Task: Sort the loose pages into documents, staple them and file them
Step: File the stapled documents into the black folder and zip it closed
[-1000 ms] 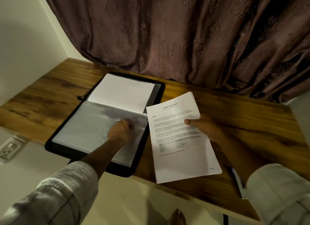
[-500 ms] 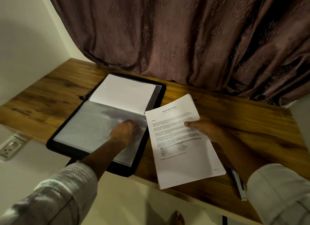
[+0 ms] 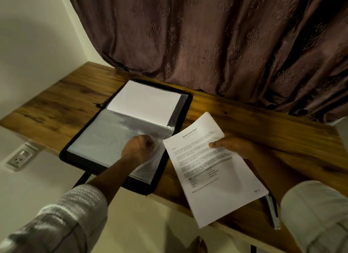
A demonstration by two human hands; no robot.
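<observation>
At the near edge, two light sleeves are seen: the left sleeve [image 3: 75, 207] at lower left, the right sleeve [image 3: 316, 215] at lower right. Just left of the right sleeve, a slim pen-like object [image 3: 272, 213] lies on the wooden table [image 3: 56, 105], its far end hidden under the near right corner of the printed document [image 3: 212, 173].

The document, a thin stack of white pages headed "Sample Health Report", is held tilted above the table's near edge, to the right of the folder. It is grasped by the right hand [image 3: 232, 145] at its far right edge: the thumb is laid across the top page, and the fingers are tucked underneath, out of sight.

The left hand [image 3: 138, 149] is placed over the near half of the open black folder [image 3: 75, 158]. Its fingers are curled, and the right-hand edge of a clear plastic sleeve [image 3: 105, 139] is pinched between them and raised a little from the page beneath. Whether the document's left edge touches this sleeve cannot be told.

In the folder's far half, a blank white sheet [image 3: 145, 102] is seen behind plastic. A wall socket [image 3: 19, 157] is set below the table at the left. Behind the table, a brown patterned curtain [image 3: 207, 35] hangs down to the far edge.
</observation>
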